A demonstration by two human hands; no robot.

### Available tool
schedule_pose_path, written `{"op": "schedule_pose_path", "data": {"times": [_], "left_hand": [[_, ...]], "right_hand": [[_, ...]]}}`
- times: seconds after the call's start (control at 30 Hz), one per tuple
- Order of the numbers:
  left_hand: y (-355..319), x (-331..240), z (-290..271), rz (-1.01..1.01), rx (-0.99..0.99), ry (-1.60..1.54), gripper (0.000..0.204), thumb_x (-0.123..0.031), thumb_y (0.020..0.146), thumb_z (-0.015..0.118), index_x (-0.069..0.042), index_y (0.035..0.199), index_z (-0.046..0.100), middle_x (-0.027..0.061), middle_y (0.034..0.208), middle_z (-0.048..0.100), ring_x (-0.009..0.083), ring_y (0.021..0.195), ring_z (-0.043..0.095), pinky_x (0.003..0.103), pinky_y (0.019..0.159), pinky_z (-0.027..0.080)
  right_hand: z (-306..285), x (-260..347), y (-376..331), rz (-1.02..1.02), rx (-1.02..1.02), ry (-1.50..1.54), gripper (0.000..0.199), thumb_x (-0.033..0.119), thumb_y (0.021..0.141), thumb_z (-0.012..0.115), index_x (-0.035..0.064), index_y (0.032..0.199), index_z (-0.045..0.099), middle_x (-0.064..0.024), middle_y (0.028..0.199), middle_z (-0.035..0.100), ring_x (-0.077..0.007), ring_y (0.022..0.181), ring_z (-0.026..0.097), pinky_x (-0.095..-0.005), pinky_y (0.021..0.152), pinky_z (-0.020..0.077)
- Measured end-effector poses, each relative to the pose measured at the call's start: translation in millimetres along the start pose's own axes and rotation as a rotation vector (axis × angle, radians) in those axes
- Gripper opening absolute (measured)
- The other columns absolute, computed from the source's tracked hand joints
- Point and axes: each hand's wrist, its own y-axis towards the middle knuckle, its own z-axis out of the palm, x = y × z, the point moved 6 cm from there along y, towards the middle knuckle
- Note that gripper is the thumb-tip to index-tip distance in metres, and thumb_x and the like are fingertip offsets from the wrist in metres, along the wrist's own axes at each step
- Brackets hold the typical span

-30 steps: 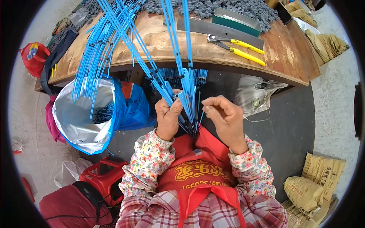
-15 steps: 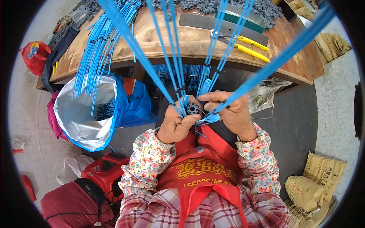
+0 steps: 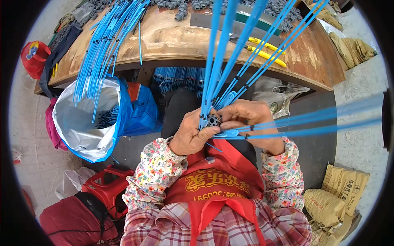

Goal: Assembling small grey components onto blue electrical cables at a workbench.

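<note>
My left hand (image 3: 189,135) and right hand (image 3: 251,123) meet just above my lap, in front of my red apron (image 3: 217,184). Between them sits a small dark hub (image 3: 213,120), round with a toothed edge, held at my fingertips. My left hand is clenched around the hub and the near ends of the blue rods (image 3: 221,53); its thumb presses on the lower side. My right hand is curled in a pinch on a flat blue rod end (image 3: 227,133) just right of the hub, touching it or nearly so; I cannot tell which.

The rods all start at the hub and fan outward. Most run with their long axis away from me, over the bench (image 3: 172,37). A few blurred ones (image 3: 312,123) point off to my right, nearly level. The hub lies between both hands; the left is closer around it.

On the bench lie more loose blue rods (image 3: 102,53), a yellow-handled tool (image 3: 266,55) and grey fittings (image 3: 193,5). A bag (image 3: 82,123) of parts stands open at my left, beside a red stool (image 3: 104,188).
</note>
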Motion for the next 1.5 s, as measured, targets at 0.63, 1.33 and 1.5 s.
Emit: {"op": "schedule_pose_path", "data": {"times": [0.63, 1.33, 1.5], "left_hand": [[-12, 26, -16, -0.285, -0.016, -0.216, 0.039, -0.029, 0.085, 0.068, 0.003, 0.102, 0.05, 0.0022, 0.086, 0.053, 0.0099, 0.08, 0.053, 0.025, 0.073, 0.043], [-16, 42, -68, -0.222, -0.482, -0.188, 0.013, -0.011, 0.082, 0.065, 0.001, 0.087, 0.059, 0.0045, 0.07, 0.059, 0.0138, 0.063, 0.057, 0.026, 0.058, 0.045], [-15, 40, -86, -0.171, -0.553, -0.576, 0.017, -0.014, 0.08, 0.065, -0.001, 0.087, 0.057, 0.0091, 0.07, 0.061, 0.02, 0.063, 0.062, 0.03, 0.058, 0.05]], "right_hand": [[20, -9, -3, -0.395, -0.21, -0.254, 0.03, -0.006, 0.077, 0.059, 0.0015, 0.106, 0.06, -0.0118, 0.083, 0.061, -0.0262, 0.072, 0.064, -0.0317, 0.063, 0.0517], [-48, 9, 21, -0.08, -0.368, -0.285, 0.02, 0.004, 0.087, 0.061, -0.0004, 0.106, 0.064, -0.0035, 0.082, 0.065, -0.007, 0.068, 0.057, -0.021, 0.061, 0.0464], [-115, 16, 51, -0.39, -0.56, -1.015, 0.016, 0.005, 0.081, 0.063, 0.0003, 0.095, 0.058, -0.0121, 0.085, 0.058, -0.0254, 0.077, 0.055, -0.0341, 0.07, 0.0455]]}}
